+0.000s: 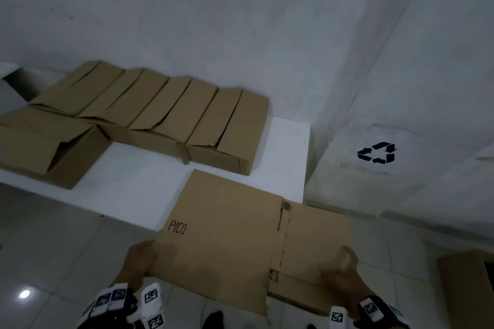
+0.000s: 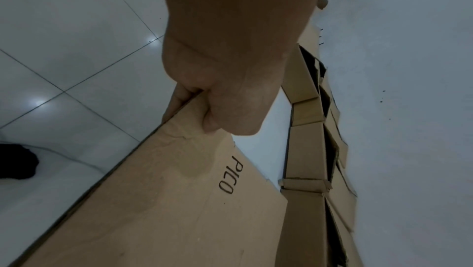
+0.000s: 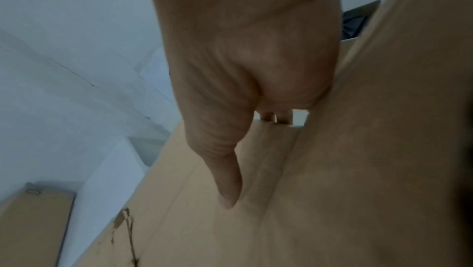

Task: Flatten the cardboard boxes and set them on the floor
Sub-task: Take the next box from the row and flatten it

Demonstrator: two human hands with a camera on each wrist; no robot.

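Observation:
A flattened brown cardboard box (image 1: 235, 238) marked PICO hangs in the air over the near edge of the white table (image 1: 288, 147). My left hand (image 1: 140, 262) pinches its near left corner, thumb on top and fingers underneath, as the left wrist view shows on the flattened box (image 2: 166, 200) under the left hand (image 2: 217, 89). My right hand (image 1: 339, 272) grips the near right edge; in the right wrist view the right hand (image 3: 243, 99) lays its thumb on the flattened box (image 3: 332, 190). Several unflattened boxes (image 1: 165, 112) stand in a row at the table's back.
An open-ended box (image 1: 45, 147) lies at the table's left. A white sheet with a black recycling symbol (image 1: 377, 153) lies on the floor right of the table. Another cardboard piece (image 1: 465, 291) lies on the tiled floor at the lower right.

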